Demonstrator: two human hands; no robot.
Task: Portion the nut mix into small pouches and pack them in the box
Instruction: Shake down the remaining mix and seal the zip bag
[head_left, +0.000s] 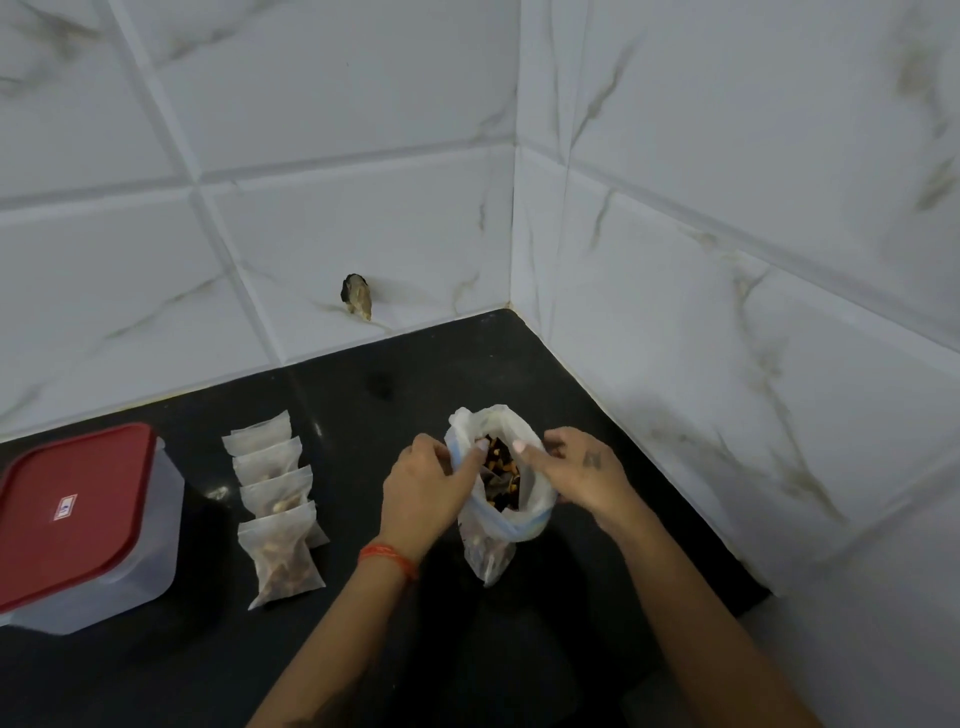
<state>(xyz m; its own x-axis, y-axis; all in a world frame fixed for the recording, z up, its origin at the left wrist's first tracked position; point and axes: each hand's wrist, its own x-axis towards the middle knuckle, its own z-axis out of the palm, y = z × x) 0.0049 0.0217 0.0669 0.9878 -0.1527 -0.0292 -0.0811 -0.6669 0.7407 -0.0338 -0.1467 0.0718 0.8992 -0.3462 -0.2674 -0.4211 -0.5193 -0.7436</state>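
Fingers (470, 457) of the person's left hand (426, 488) curl over the near-left rim of a translucent white plastic bag of nut mix (501, 483), pinching the film, while the right hand (576, 480) grips the opposite rim, its forefinger (524, 452) hooked into the mouth. Between the two sets of fingertips the bag's mouth is held wide, and dark and orange pieces of the mix show inside. Below the fingers, the bag's narrow lower end (488, 561) reaches down towards the black stone countertop (363, 649); whether it rests there cannot be told.

White marble-patterned wall tiles (727, 208) rise beyond the fingers on two sides and meet in a corner behind the bag. Well left of the left hand, at the frame's edge, stands a clear square plastic box (150, 551) closed with a red lid (72, 514) that carries a small white label (65, 507).

Between that box and the left-hand fingers, a row of four small translucent pouches (275, 499) lies on the counter, each filled with brown nut mix and overlapping the next like roof tiles. The nearest pouch (283, 561) is the fullest to the eye; the farthest pouch (257, 434) lies close to the wall.

Down the arm from the left-hand fingers, a thin red-orange thread band (389, 558) circles the wrist. Up on the tiles, beyond and left of the fingers, a small dark, ragged hole (356, 295) breaks the wall's surface.
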